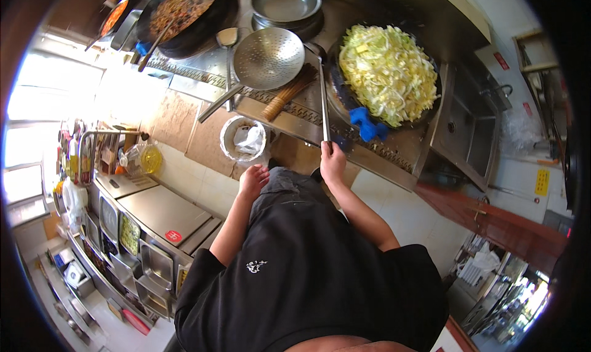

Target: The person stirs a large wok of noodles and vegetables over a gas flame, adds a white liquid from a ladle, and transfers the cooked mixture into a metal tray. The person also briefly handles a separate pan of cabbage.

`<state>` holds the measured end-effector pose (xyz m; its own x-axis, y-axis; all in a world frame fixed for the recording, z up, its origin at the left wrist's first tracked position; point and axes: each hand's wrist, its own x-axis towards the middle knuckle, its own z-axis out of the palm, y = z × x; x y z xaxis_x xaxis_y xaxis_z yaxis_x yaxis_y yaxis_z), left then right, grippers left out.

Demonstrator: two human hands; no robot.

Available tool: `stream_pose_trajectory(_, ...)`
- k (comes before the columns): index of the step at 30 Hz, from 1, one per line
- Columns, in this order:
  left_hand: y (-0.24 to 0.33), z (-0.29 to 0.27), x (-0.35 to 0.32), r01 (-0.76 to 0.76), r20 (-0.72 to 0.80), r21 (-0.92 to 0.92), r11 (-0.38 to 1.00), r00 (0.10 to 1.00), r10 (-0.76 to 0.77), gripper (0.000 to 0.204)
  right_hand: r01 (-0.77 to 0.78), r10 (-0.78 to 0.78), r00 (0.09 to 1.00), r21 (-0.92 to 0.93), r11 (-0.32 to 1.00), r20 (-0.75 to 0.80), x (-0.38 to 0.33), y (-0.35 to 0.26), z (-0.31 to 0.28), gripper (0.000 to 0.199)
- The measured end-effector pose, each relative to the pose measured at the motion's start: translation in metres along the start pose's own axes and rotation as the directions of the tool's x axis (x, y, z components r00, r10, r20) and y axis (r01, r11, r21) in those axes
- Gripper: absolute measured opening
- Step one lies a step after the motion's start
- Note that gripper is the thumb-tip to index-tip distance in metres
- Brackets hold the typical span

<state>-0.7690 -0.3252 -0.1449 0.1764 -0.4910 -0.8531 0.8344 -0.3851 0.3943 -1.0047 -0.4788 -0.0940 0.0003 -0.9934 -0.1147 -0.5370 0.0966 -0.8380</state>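
The right hand (332, 162) is clenched around the long metal handle (324, 99) reaching up into the wok of shredded cabbage (386, 72), while the left hand (252, 181) hangs loosely open, touching nothing.

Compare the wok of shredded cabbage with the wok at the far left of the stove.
The cabbage wok is heaped with pale yellow-green shreds; the far wok holds a darker, brownish-red mix lying flatter. The cabbage wok has blue cloth wrapped on its near handle, and the long metal handle gripped by the right hand reaches toward it; the left hand hangs free. A tool rests in the far wok unheld. Both are dark, round, and sit on the steel stove.
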Motion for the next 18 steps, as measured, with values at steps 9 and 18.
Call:
stream_pose_trajectory(9,0.022,-0.178,-0.006,-0.193,-0.057,0.748,0.635,0.934,0.352,0.036,-0.09,0.07,0.989,-0.159,0.983,-0.13,-0.003,0.081,0.143,0.042)
stream_pose_trajectory(18,-0.012,-0.416,0.043,0.197,-0.253,0.588,0.784,0.966,-0.053,0.063,0.408,-0.285,0.89,-0.342,0.847,0.355,-0.08,-0.091,0.187,0.029)
